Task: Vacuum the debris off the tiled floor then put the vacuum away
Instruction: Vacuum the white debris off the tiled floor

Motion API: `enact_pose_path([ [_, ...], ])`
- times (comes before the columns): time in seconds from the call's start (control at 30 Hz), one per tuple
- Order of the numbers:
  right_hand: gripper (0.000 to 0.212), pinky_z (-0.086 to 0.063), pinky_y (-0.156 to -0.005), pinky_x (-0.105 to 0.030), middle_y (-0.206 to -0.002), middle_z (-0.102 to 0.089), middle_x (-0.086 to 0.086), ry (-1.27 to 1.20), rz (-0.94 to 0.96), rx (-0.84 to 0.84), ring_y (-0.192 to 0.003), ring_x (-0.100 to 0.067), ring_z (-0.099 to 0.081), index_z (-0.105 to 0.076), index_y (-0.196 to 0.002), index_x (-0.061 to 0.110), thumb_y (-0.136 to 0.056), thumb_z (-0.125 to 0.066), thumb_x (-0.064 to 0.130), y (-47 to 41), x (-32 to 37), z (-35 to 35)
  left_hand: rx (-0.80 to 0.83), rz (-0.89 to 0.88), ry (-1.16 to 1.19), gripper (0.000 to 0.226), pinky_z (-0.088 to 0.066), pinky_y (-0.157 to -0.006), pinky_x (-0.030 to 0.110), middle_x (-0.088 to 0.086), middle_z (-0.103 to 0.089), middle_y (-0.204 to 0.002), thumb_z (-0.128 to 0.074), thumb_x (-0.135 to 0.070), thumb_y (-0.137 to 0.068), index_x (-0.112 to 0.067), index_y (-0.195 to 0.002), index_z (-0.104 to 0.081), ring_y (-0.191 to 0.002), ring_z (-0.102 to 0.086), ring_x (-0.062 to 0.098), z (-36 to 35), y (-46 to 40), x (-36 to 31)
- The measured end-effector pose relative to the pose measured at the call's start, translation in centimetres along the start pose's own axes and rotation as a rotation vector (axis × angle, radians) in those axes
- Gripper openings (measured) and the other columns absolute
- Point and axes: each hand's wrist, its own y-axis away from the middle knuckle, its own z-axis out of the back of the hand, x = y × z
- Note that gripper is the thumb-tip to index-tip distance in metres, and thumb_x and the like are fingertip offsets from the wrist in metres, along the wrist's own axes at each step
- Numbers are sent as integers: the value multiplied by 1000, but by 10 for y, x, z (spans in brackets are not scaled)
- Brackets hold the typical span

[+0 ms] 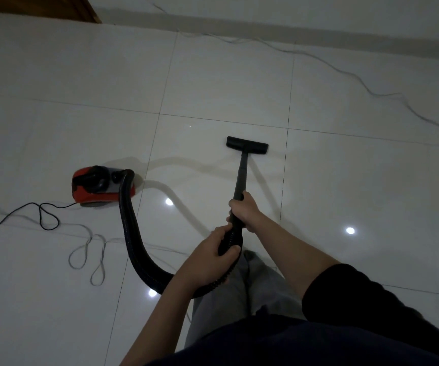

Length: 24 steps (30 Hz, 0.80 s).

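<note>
A red and black canister vacuum sits on the white tiled floor at the left. Its black ribbed hose curves down and round to the black wand. The wand ends in a flat black floor head resting on the tiles ahead of me. My right hand is shut around the lower wand. Just behind it, my left hand grips the hose cuff. A tiny bright speck lies on the tile beyond the head.
A black power cord loops on the floor left of the vacuum. A grey cable snakes along the far wall's skirting. A wooden door edge shows at top left. My legs stand below the wand.
</note>
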Motion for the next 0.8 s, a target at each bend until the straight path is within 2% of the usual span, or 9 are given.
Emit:
enact_pose_path([
  [0.13, 61, -49, -45, -27, -98, -54, -16, 6, -7, 14, -57, -20, -58, -24, -151, 12, -94, -45, 4, 13, -19, -2, -11, -23, 7, 36, -52, -82, 29, 1, -59, -118, -51, -27, -97, -37, -131, -41, -97, -62, 15, -14, 18, 8],
  [0.23, 61, -50, -45, -27, -100, -55, -16, 19, -7, 23, -59, -21, -59, -23, -151, 14, -94, -45, 4, 22, -32, -3, -10, 8, 23, 42, -58, -77, 34, 0, -60, -111, -51, -29, -97, -34, -137, -38, -84, -66, 17, -23, 30, 15],
  [0.3, 55, -51, -47, -28, -97, -56, -16, 8, -1, 23, -59, -21, -59, -28, -145, 15, -94, -46, 4, 28, -41, -3, -10, 21, 36, 44, -58, -74, 35, -3, -62, -106, -52, -28, -97, -33, -139, -37, -79, -67, 18, -28, 38, 18],
  [0.37, 41, -51, -49, -30, -91, -54, -16, -26, 12, 14, -57, -22, -57, -37, -132, 11, -93, -46, 3, 33, -49, -5, -15, 25, -3, 49, -57, -79, 36, -7, -61, -102, -52, -28, -97, -31, -143, -36, -84, -67, 18, -32, 45, 22],
  [0.5, 34, -51, -50, -29, -85, -53, -14, -64, 39, -11, -56, -21, -56, -42, -126, 7, -93, -46, 3, 43, -62, -11, 16, 51, 26, 52, -59, -69, 38, -9, -62, -97, -52, -29, -96, -34, -144, -32, -65, -65, 15, -32, 57, 29],
  [0.63, 34, -51, -50, -30, -82, -53, -13, -83, 55, -29, -55, -21, -56, -43, -127, 5, -93, -46, 2, 55, -70, -26, 38, 26, -22, 54, -58, -74, 42, -7, -63, -98, -52, -29, -96, -32, -145, -31, -77, -67, 19, -24, 75, 38],
  [0.7, 36, -50, -50, -30, -80, -53, -12, -90, 62, -53, -55, -21, -56, -42, -128, 5, -93, -46, 2, 60, -76, -36, 47, 16, -46, 54, -58, -75, 39, -6, -63, -100, -51, -30, -96, -31, -146, -31, -83, -68, 20, -17, 85, 44],
  [0.8, 37, -52, -53, -32, -76, -53, -12, -112, 64, -69, -54, -21, -55, -42, -129, 4, -93, -47, 1, 67, -85, -54, 61, 6, -49, 53, -58, -70, 37, -6, -63, -97, -51, -31, -96, -31, -145, -32, -76, -68, 20, -8, 101, 56],
])
